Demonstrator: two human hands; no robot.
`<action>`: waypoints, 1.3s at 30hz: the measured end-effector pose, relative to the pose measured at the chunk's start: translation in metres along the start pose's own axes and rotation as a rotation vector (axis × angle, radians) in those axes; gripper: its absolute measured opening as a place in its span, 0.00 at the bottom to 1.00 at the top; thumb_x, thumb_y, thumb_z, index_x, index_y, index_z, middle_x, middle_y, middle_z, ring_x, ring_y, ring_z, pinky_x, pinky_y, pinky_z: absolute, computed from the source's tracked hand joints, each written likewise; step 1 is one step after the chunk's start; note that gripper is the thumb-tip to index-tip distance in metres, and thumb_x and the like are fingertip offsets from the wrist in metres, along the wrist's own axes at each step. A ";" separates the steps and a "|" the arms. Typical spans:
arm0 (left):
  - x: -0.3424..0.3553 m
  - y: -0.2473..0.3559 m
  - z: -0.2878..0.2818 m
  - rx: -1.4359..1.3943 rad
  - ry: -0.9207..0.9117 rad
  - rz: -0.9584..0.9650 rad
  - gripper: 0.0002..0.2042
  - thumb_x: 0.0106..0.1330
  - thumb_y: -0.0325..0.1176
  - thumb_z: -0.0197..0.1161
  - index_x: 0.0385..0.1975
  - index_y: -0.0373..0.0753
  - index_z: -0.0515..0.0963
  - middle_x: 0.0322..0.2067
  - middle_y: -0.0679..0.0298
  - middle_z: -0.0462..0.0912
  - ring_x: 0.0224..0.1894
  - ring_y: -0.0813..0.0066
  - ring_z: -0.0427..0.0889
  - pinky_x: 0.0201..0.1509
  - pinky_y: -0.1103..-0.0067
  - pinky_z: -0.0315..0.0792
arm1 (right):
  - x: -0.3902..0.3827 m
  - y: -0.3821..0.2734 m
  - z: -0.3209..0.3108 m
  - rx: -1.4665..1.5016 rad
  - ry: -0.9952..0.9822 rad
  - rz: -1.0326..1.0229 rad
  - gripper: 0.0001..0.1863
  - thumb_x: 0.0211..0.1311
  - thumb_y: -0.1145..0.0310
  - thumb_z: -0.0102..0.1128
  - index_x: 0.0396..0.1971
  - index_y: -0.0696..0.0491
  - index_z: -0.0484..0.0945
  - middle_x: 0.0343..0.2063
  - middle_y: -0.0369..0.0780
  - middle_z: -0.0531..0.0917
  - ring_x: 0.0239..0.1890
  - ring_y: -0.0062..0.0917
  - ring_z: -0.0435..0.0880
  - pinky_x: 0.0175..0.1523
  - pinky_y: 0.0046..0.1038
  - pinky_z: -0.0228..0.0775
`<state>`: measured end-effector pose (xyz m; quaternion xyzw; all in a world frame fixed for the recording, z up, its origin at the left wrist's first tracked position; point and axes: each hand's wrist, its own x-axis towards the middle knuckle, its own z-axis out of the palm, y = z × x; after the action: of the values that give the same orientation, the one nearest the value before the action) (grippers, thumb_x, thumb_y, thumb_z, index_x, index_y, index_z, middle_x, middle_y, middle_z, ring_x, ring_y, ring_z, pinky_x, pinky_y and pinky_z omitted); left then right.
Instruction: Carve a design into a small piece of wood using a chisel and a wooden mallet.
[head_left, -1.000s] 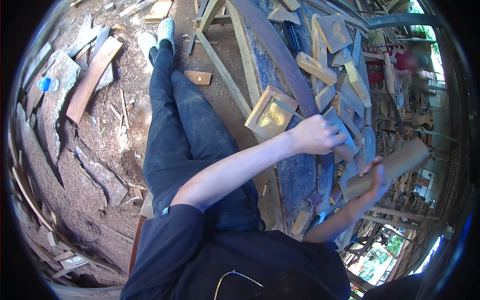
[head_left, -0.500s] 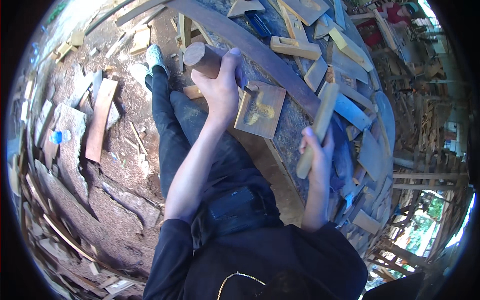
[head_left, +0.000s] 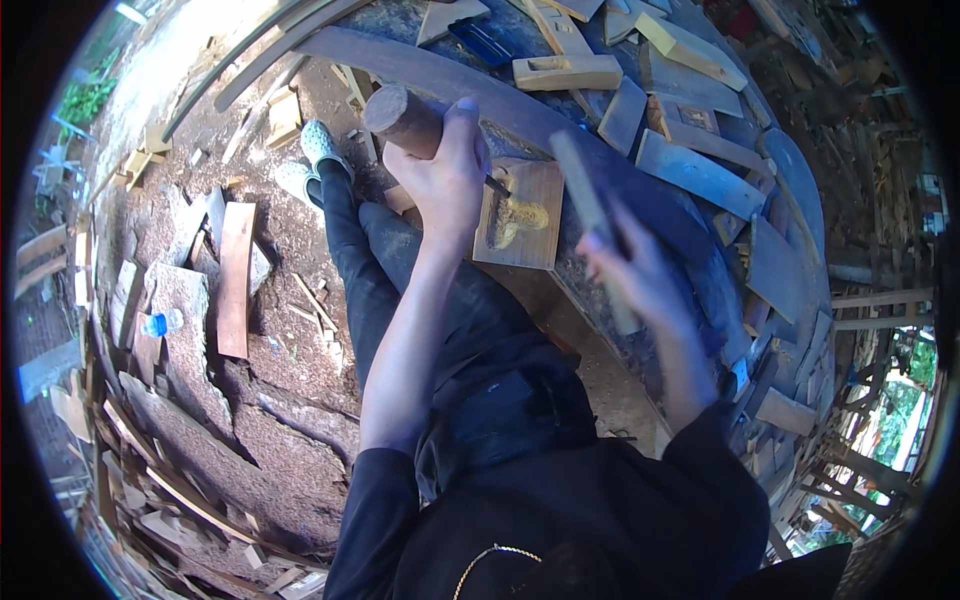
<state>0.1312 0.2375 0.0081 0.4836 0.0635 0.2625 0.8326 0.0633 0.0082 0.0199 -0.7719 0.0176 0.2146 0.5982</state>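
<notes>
Head view: your left hand (head_left: pixel 440 185) is closed in a fist around the thick, round-ended wooden handle of a chisel-like tool (head_left: pixel 403 120), just left of the carved board (head_left: pixel 545 200), with the thumb raised beside the handle. The tool's dark shaft slants out below the fist to the far left part of the board's hollow (head_left: pixel 520 215); you cannot tell from here whether its tip presses into the wood. Your right hand (head_left: pixel 637 265), blurred, is wrapped about a long wooden bar (head_left: pixel 583 190) on the right of the carved board, the bar's far end near that board's right side; whether the two touch is unclear. The carved board itself lies in front of you at the near edge of the worktop (head_left: pixel 582 285), its hollow facing up, roughly cut and yellowish. Beyond it a dark curved plank (head_left: pixel 440 75) runs across, and farther past that sit a pale slotted block (head_left: pixel 567 72) and a dark blue case (head_left: pixel 482 42). To the right of the carved board, a bluish-lit plank (head_left: pixel 700 175) lies among many loose offcuts. Left of it, your legs (head_left: pixel 460 285) stretch over the floor toward your pale clogs (head_left: pixel 318 145), and well beyond them lie a reddish plank (head_left: pixel 237 280), rough slabs (head_left: pixel 185 355) and a blue-capped bottle (head_left: pixel 160 324).
</notes>
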 end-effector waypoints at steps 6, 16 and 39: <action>-0.009 -0.006 0.020 0.308 -0.009 0.165 0.07 0.65 0.29 0.72 0.32 0.32 0.81 0.25 0.66 0.85 0.28 0.80 0.83 0.36 0.78 0.78 | 0.005 -0.104 -0.080 0.294 -0.095 -0.568 0.37 0.69 0.57 0.70 0.72 0.57 0.70 0.57 0.46 0.84 0.62 0.30 0.82 0.67 0.32 0.70; -0.017 -0.009 0.032 0.317 -0.127 0.287 0.08 0.59 0.26 0.72 0.36 0.32 0.82 0.28 0.59 0.89 0.31 0.74 0.90 0.40 0.76 0.80 | 0.003 -0.181 -0.011 -0.773 -0.092 -0.750 0.50 0.62 0.58 0.73 0.81 0.50 0.58 0.59 0.48 0.82 0.54 0.31 0.82 0.64 0.36 0.72; -0.021 -0.008 0.023 0.370 -0.046 0.501 0.10 0.58 0.29 0.75 0.36 0.34 0.81 0.28 0.57 0.87 0.31 0.66 0.87 0.37 0.72 0.78 | -0.027 -0.178 0.007 -0.806 -0.055 -0.799 0.54 0.55 0.64 0.77 0.80 0.55 0.56 0.59 0.49 0.83 0.58 0.33 0.85 0.61 0.33 0.75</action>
<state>0.1249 0.2058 0.0103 0.6333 -0.0299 0.4326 0.6410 0.0870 0.0594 0.1910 -0.8799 -0.3748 -0.0188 0.2913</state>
